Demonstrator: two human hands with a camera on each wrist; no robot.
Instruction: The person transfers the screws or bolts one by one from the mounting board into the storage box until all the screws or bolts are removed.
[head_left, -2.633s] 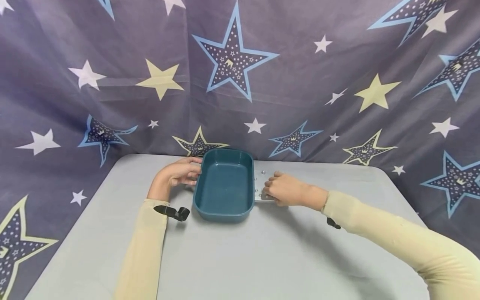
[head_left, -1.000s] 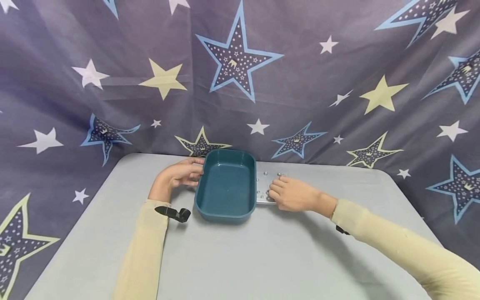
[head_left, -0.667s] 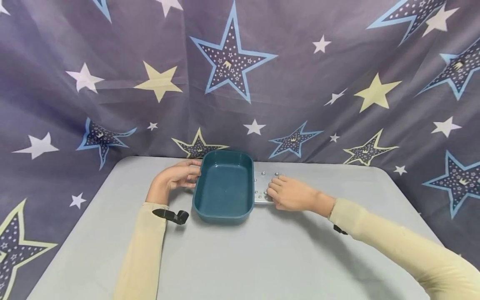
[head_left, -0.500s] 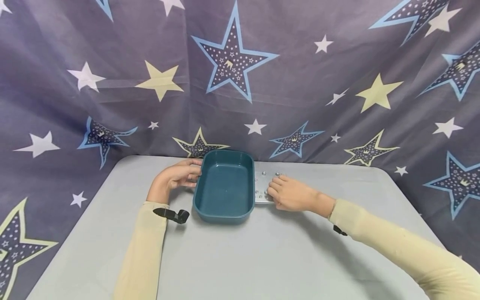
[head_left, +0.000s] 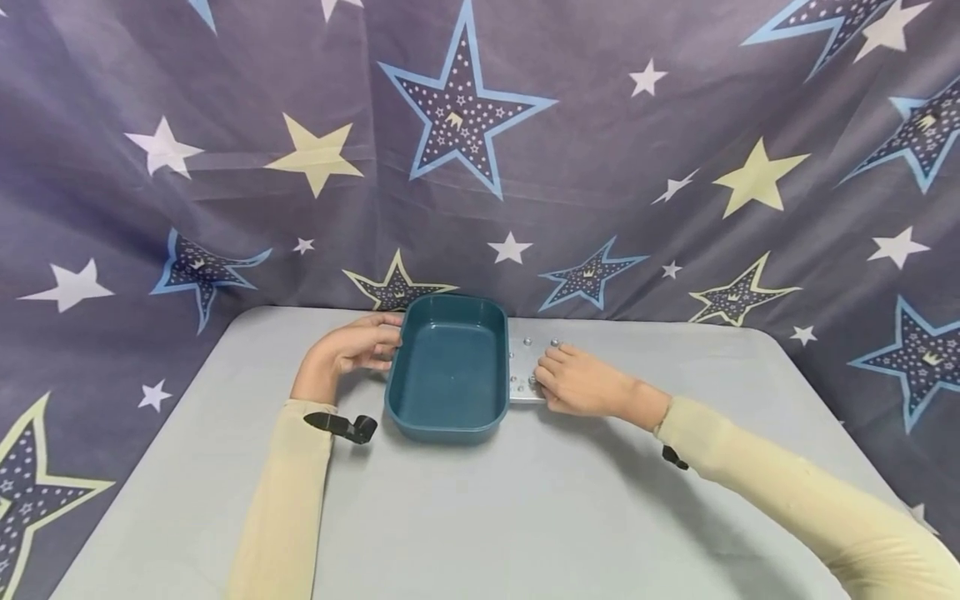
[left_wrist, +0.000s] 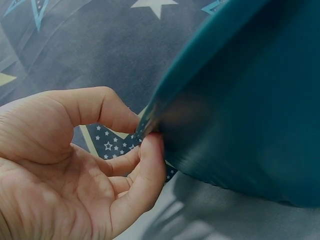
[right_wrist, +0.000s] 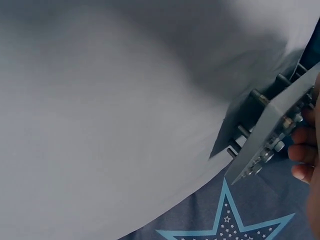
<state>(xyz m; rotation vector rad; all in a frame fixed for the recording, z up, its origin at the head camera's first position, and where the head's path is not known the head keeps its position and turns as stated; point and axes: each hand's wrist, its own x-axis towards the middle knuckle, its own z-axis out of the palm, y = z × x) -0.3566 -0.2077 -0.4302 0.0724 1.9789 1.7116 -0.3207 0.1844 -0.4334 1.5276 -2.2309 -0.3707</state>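
A teal plastic bin (head_left: pixel 450 429) stands on the table, tilted slightly toward me, its inside bare. My left hand (head_left: pixel 363 346) is at its left wall; in the left wrist view the thumb and a finger of that hand (left_wrist: pixel 95 155) pinch the rim of the bin (left_wrist: pixel 235 115). Right of the bin lies a silver metal plate (head_left: pixel 525 367) set with several bolts. The fingers of my right hand (head_left: pixel 581 382) are curled at its front right, pinching a bolt that they mostly hide. In the right wrist view, bolt shafts (right_wrist: pixel 260 97) stick out beneath the plate (right_wrist: pixel 255 142).
The light grey table (head_left: pixel 465 525) extends forward of the bin and plate to its rounded back corners. A purple star-patterned cloth (head_left: pixel 585 100) hangs right behind the back edge. Black camera mounts (head_left: pixel 341 427) sit on both wrists.
My right hand has shifted a little right and turned since the earliest frame, exposing a back bolt and more of the plate. The left hand and bin stay put.
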